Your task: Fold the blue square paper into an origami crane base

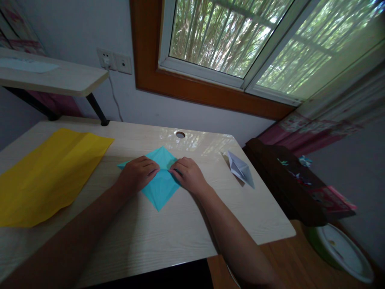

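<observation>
Under the blue paper (pixel 161 186), a pale desk (pixel 168 241) is spread, and beyond it a window (pixel 222 36) is framed in brown wood. Far to the right of the blue paper, a curtain (pixel 327 130) is hung, with a dark cabinet (pixel 270 168) placed below and a green and white basin (pixel 317 243) set lower down. To its left, a yellow paper (pixel 57 176) is laid flat, and a shelf (pixel 75 78) is raised beyond that. The blue paper itself, a creased diamond, is held on the desk by both hands: its left side is gripped by the left hand (pixel 138 171), its right by the right hand (pixel 190 176), with each thumb and forefinger drawn close together near its centre. Well to its right, a white folded paper (pixel 240 168) is seen, and just beyond it a small hole (pixel 180 135) is cut.
</observation>
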{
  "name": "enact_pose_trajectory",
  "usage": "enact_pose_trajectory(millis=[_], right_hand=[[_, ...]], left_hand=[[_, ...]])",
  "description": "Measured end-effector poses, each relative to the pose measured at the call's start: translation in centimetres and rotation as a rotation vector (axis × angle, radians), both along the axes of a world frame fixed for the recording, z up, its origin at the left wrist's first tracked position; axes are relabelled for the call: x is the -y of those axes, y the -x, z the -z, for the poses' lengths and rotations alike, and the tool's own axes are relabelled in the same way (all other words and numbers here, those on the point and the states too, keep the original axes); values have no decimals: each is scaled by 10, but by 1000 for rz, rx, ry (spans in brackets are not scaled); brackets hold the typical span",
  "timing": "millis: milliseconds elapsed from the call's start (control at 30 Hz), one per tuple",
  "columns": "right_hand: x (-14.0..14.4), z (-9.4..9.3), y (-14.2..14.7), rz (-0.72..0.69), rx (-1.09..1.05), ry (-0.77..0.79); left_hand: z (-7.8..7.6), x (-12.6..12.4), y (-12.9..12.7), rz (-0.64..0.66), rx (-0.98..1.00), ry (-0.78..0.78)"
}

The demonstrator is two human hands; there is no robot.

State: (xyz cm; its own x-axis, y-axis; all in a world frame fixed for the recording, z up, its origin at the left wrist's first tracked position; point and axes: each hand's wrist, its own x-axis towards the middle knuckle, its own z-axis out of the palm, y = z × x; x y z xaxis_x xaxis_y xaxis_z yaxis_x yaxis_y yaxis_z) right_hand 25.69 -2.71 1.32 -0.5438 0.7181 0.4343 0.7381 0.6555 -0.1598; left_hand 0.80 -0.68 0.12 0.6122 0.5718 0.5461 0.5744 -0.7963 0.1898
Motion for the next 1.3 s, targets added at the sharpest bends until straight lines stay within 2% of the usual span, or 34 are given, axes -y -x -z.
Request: enact_pose_trajectory(millis=[433, 833, 967, 1133, 1233, 1300], right_hand=[[-3, 1, -12, 21, -96, 43], [-17, 7, -54, 73, -248, 70], [-21, 8, -65, 131, -259, 62], [-22, 10, -72, 280, -317, 61], [-20, 12, -65, 351, -400, 124], [-17, 13, -55, 338, -473, 221]], left_hand=[[2, -2, 3, -21, 17, 5], [-2, -2, 10, -120, 17, 46], [-3, -2, 11, -152, 15, 42], [-2, -3, 13, -230, 4, 39], [-3, -3, 13, -286, 6, 61], [-4, -2, 11, -319, 11, 74]])
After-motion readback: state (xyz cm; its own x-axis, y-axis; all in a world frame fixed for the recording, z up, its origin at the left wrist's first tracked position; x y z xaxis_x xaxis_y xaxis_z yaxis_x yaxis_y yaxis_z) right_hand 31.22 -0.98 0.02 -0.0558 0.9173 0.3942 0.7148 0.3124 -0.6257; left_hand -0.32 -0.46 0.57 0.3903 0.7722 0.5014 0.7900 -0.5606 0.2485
